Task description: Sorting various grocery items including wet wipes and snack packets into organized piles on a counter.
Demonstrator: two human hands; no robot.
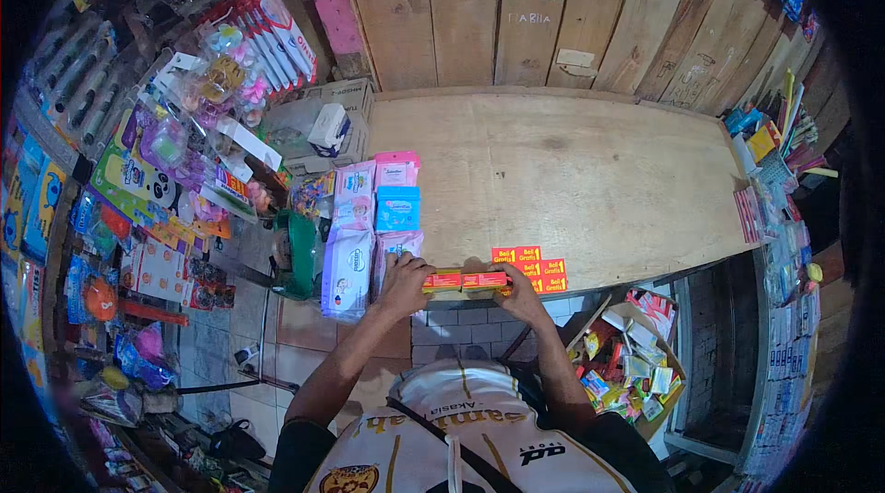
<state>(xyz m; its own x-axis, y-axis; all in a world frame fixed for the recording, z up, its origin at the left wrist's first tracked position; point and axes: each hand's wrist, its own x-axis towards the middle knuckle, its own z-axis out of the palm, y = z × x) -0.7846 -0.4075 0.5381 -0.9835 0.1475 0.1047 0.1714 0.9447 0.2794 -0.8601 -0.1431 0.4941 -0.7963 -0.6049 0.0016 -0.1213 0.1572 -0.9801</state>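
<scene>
My left hand [403, 285] and my right hand [520, 294] grip two small red-and-yellow boxes from their outer ends. The left box [442, 280] and the right box [484, 280] sit end to end at the table's front edge. Just beyond and beside my right hand, several matching red boxes with yellow print [529, 255] lie in a close group. Left of my left hand are wet-wipe packs [351, 268] in white and lilac, with a blue pack [398, 209] and a pink pack [397, 169] farther back. My fingers hide the outer ends of both held boxes.
The plywood tabletop [581, 168] reaches back to a plank wall [463, 16]. An open carton [622, 361] of mixed small packets stands low at right. Hanging goods [193, 119] crowd the left side, near a green container [295, 254]. Pens and stationery [771, 140] stand at far right.
</scene>
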